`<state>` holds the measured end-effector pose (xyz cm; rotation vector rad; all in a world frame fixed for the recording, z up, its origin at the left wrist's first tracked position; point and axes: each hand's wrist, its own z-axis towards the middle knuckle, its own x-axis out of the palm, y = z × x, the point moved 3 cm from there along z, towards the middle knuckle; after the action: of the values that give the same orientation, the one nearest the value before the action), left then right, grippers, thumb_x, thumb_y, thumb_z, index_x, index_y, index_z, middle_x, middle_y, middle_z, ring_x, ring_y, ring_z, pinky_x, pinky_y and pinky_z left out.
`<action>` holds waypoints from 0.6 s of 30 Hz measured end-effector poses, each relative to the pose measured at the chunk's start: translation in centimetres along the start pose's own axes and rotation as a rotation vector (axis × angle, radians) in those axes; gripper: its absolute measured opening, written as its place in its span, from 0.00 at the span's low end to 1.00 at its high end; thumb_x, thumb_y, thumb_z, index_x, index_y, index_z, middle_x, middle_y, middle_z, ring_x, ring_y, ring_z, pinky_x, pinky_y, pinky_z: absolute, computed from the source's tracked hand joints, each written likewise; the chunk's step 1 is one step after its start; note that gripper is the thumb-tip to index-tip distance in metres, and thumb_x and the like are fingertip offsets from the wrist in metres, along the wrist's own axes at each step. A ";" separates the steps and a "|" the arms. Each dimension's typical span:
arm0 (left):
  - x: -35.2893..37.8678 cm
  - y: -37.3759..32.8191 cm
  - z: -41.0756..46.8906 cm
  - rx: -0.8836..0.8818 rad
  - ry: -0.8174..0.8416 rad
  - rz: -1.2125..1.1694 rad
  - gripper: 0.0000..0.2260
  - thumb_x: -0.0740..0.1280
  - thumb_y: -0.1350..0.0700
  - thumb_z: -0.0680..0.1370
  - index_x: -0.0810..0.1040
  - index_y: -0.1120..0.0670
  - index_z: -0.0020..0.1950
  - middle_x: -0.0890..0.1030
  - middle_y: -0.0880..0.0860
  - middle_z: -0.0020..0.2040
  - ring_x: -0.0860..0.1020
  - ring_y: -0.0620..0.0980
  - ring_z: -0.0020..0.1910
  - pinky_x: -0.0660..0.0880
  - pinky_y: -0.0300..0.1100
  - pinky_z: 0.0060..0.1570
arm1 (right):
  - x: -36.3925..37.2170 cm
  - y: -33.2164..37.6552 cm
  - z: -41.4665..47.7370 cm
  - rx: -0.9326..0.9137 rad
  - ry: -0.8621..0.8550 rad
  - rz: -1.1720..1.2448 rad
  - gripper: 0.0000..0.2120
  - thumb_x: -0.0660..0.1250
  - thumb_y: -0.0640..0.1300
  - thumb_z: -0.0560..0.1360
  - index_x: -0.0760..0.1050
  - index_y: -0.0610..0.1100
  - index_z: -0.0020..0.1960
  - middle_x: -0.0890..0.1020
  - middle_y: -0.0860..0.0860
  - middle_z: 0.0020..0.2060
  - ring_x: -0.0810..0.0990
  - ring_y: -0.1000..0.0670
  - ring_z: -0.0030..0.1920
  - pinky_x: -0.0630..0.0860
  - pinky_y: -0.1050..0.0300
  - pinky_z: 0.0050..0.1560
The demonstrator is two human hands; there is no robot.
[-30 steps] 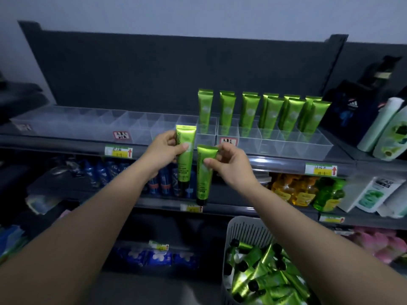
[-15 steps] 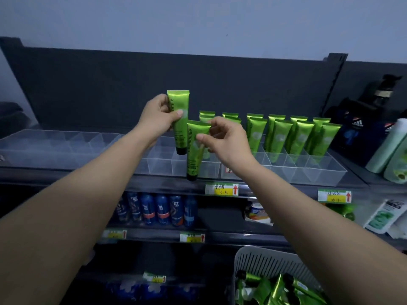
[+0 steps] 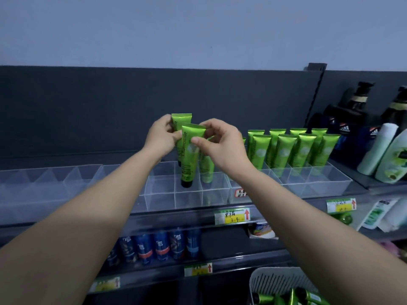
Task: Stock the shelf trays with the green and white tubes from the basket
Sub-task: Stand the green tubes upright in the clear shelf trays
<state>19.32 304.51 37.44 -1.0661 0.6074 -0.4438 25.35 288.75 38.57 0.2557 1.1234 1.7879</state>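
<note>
My left hand (image 3: 161,137) grips a green tube (image 3: 178,121) by its crimped top; most of that tube is hidden behind the other one. My right hand (image 3: 220,144) pinches a second green tube (image 3: 189,155), cap down, its black cap hanging just above a compartment of the clear shelf tray (image 3: 163,194). Several green tubes (image 3: 293,150) stand cap down in the tray's right compartments. The grey basket (image 3: 273,280) at the bottom right holds more green tubes (image 3: 293,298).
The tray's left compartments (image 3: 55,179) hold nothing. White and green bottles (image 3: 387,155) and dark bottles stand at the right of the shelf. Blue tubes (image 3: 160,245) line the shelf below. Price tags (image 3: 232,216) hang on the shelf edge.
Both hands have risen from in front of the lower shelf to above the tray and drawn together, so the two tubes now overlap over the middle compartments.
</note>
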 end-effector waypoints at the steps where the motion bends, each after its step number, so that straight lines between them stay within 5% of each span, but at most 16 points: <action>1: 0.2 0.3 0.1 -0.008 0.021 0.014 0.13 0.64 0.70 0.75 0.75 0.57 0.56 0.82 0.53 0.48 0.78 0.46 0.42 0.72 0.36 0.36 | 0.0 -0.1 0.1 0.003 -0.007 -0.023 0.10 0.76 0.43 0.69 0.77 0.53 0.45 0.79 0.52 0.36 0.80 0.41 0.37 0.80 0.42 0.41; 13: 1.0 4.1 1.1 -0.064 0.128 0.039 0.09 0.67 0.68 0.76 0.77 0.57 0.53 0.82 0.53 0.42 0.80 0.53 0.40 0.79 0.48 0.41 | 0.5 -0.7 1.1 0.010 -0.048 -0.137 0.08 0.74 0.43 0.71 0.77 0.54 0.44 0.79 0.55 0.36 0.77 0.51 0.33 0.79 0.50 0.37; 18: 0.6 5.0 1.1 -0.088 0.148 0.023 0.12 0.67 0.68 0.75 0.78 0.50 0.46 0.82 0.50 0.40 0.82 0.55 0.44 0.80 0.50 0.46 | 1.1 -0.4 1.8 -0.021 -0.064 -0.153 0.06 0.74 0.43 0.72 0.79 0.50 0.47 0.78 0.57 0.35 0.76 0.54 0.33 0.77 0.57 0.39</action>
<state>20.77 307.00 33.19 -1.1147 0.7757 -0.4826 26.11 290.69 38.94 0.2073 1.0501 1.6448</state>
